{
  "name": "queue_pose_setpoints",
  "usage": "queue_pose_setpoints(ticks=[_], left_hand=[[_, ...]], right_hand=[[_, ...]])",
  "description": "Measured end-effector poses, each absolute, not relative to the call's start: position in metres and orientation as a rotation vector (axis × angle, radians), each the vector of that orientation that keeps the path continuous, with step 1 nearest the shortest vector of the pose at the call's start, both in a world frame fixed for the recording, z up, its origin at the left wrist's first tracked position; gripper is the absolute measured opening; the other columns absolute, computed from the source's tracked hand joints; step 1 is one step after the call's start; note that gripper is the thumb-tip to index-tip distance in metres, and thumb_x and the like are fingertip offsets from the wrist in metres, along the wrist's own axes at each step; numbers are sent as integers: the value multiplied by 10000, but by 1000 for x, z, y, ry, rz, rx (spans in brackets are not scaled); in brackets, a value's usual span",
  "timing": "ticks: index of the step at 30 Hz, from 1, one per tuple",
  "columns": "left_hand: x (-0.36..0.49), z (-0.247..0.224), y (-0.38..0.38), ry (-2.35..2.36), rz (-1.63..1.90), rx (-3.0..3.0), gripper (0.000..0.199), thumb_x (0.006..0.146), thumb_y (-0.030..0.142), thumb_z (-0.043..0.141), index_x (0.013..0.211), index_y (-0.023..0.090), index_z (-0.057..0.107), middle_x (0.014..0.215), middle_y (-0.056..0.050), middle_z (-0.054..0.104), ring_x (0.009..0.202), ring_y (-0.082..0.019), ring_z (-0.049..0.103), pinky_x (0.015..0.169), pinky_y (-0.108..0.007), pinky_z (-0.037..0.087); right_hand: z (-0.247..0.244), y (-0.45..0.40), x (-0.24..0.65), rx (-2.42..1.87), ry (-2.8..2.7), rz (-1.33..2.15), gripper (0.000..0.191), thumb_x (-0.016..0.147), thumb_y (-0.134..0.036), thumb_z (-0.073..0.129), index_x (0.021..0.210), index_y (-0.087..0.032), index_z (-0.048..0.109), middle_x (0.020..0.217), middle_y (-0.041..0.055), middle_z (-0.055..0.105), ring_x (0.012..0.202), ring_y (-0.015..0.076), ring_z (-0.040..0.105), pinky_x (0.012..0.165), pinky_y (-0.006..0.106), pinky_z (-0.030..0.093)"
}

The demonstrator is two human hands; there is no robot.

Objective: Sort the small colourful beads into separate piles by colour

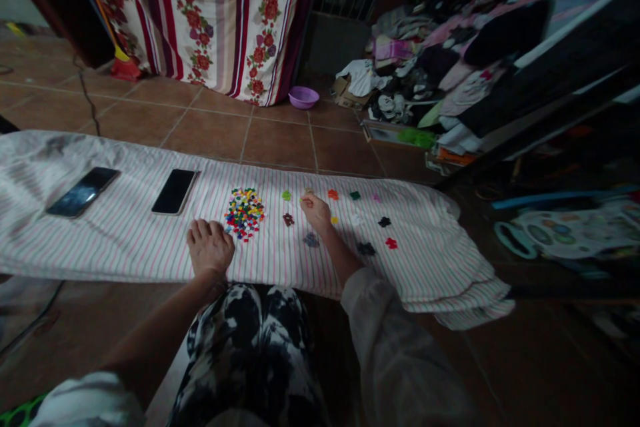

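Observation:
My left hand [210, 245] lies flat, palm down, on the striped cloth, just left of a heap of small mixed-colour pieces [245, 215]. To the right of that heap, my right hand [316, 211] has its fingertips pinched together beside a small tan pile [309, 191]. Whatever the pinch holds, if anything, is too small to make out. Small single-colour piles surround this hand: lime green [286, 195], brown [289, 219], orange [333, 194], yellow [335, 220] and grey [311, 239]. Farther right are dark green [355, 195], white [357, 219], black [384, 221] and red [391, 243] ones.
Two phones [174, 191] [84, 192] rest on the cloth at the left. Beyond the cloth-covered surface [280, 267] are a floral curtain [200, 20], a purple basin [303, 97] and a red broom [125, 67]. Clothes [425, 53] are heaped at the back right.

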State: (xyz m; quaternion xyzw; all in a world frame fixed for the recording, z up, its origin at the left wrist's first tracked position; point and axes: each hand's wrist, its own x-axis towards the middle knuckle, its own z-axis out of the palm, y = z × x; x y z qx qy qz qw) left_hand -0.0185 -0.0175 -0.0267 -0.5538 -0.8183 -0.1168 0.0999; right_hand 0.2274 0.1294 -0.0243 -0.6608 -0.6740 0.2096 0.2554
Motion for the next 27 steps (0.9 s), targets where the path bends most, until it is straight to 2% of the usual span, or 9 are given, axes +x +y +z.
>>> queue_pose_setpoints(ticks=[5,14,27], left_hand=[[-19,-30,-16,-2392,-308,-1625,349,843,326,352,1000,97,564,1177,-203,531,1256,-337,401,1035,-456,305],[-19,-28,-16,-2399,-325,-1633,348,835,329,365,994,93,565,1176,-216,531,1256,-341,397,1026,-461,313],[-19,-31,-16,-2398,-368,-1636,352,841,313,358,1005,84,569,1198,-230,529,1275,-349,388,1037,-483,308]], right_hand=[[-21,136,206,-1935,-1918,536,214,837,-264,524,979,-263,684,957,-9,718,903,144,644,728,210,441],[-17,141,188,-2111,-1938,501,255,853,-244,495,1024,-274,683,991,17,710,916,156,641,739,227,449],[-26,145,193,-1968,-1957,478,292,831,-181,470,1047,-211,665,1003,44,713,937,169,639,794,245,458]])
